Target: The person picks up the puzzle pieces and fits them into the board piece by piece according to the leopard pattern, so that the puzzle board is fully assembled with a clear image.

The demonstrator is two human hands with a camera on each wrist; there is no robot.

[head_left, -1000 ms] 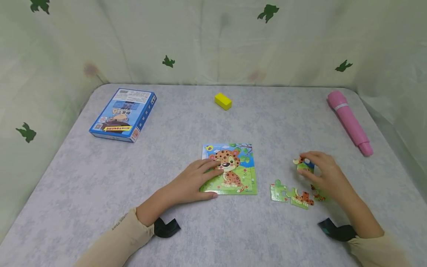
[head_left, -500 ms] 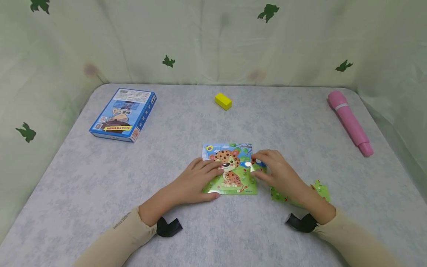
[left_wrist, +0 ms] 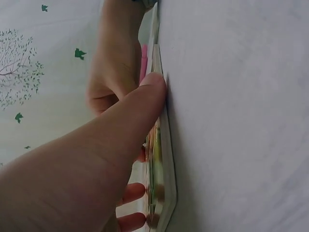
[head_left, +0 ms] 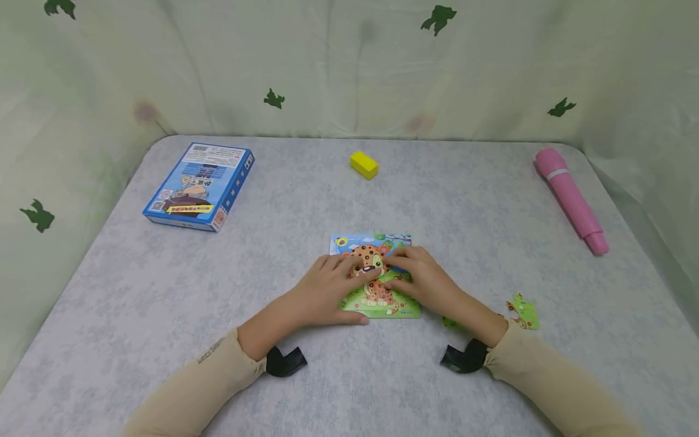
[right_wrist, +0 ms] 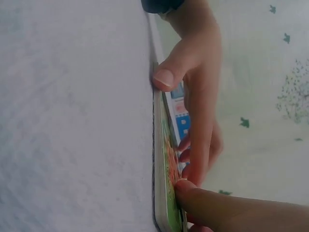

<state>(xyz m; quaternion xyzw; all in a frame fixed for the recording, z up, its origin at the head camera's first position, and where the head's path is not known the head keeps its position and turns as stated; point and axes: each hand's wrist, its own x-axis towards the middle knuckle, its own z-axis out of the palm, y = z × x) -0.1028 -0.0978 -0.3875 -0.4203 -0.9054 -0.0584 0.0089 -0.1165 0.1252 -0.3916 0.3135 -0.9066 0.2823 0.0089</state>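
Head view: the leopard puzzle (head_left: pixel 379 297) is lying flat on the table (head_left: pixel 273 243). The left hand (head_left: pixel 323 294), fingers spread, is resting on it; the right hand (head_left: pixel 431 282) is pinching a puzzle piece (head_left: pixel 401 267) over its right side. Left wrist: the left thumb is touching the near edge. Right wrist: the right thumb is sitting low.

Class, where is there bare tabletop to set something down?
Bare: between the blue printed box and the yellow rectangular block; between that block and the pink rod-shaped object; near the front, between the beige sleeves. Crowded: the square leopard jigsaw, under the left hand and right hand, and the loose green pieces beside it.
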